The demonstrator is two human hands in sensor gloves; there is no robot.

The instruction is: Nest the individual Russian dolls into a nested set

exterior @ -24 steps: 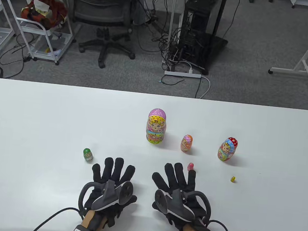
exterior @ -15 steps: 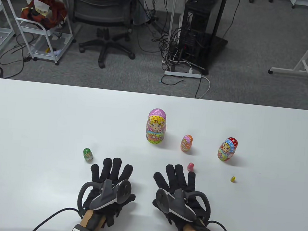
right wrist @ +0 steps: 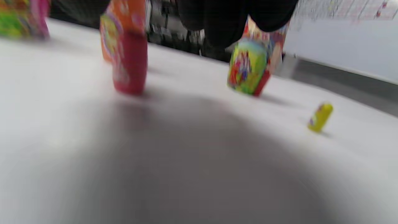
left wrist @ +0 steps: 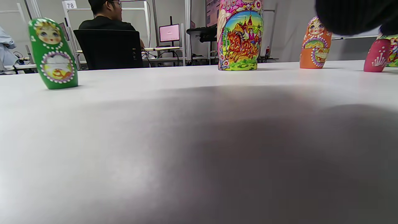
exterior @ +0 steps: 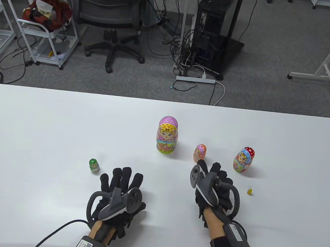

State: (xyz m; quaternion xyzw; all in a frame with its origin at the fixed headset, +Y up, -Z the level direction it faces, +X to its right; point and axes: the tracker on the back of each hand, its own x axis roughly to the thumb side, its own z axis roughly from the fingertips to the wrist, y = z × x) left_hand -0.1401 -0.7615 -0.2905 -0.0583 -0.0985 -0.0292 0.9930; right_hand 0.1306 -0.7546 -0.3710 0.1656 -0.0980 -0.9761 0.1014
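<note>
Russian dolls (exterior: 167, 134) glossy, rounded, upright on smooth white table (exterior: 36, 122) (grey carpet beyond); left hand (exterior: 118, 196) flat, fingers spread; right hand (exterior: 214, 188) grip unclear.

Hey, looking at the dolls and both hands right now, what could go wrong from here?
1. The right hand sits over the small pink doll, hiding it from the table view; a blind grip could topple it.
2. The orange doll stands close to that hand's fingers and may get knocked over.
3. The tiny yellow doll might roll away if bumped.
</note>
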